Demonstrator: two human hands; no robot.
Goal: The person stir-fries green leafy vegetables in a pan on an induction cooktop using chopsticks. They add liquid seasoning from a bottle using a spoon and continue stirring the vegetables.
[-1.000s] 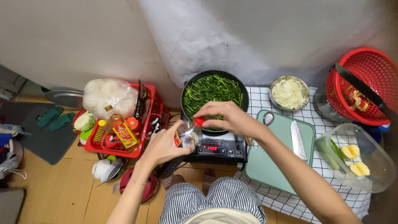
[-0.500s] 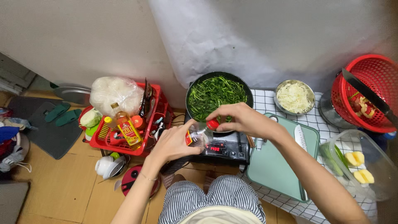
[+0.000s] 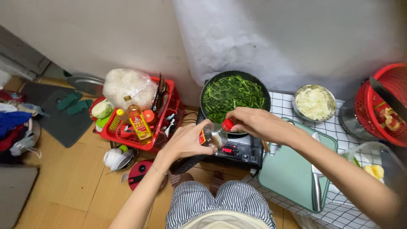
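Observation:
My left hand [image 3: 186, 142] grips a small clear bottle [image 3: 213, 136] with a red and yellow label, tilted over the near edge of the black induction cooker [image 3: 237, 150]. The fingers of my right hand [image 3: 253, 123] pinch the bottle's red cap [image 3: 228, 124]. Just beyond the hands sits a black pan [image 3: 235, 98] full of cooked green leaves.
A red basket [image 3: 140, 123] with an oil bottle [image 3: 137, 121], jars and a white bag stands at the left. A mint cutting board [image 3: 296, 169] with a knife [image 3: 316, 186] lies right. A steel bowl of shredded white vegetable [image 3: 315, 103], red colander [image 3: 383, 106] and clear container [image 3: 375, 163] sit further right.
The view has shifted, so everything slides to the right in frame. Both hands stay on the bottle and its cap over the cooker.

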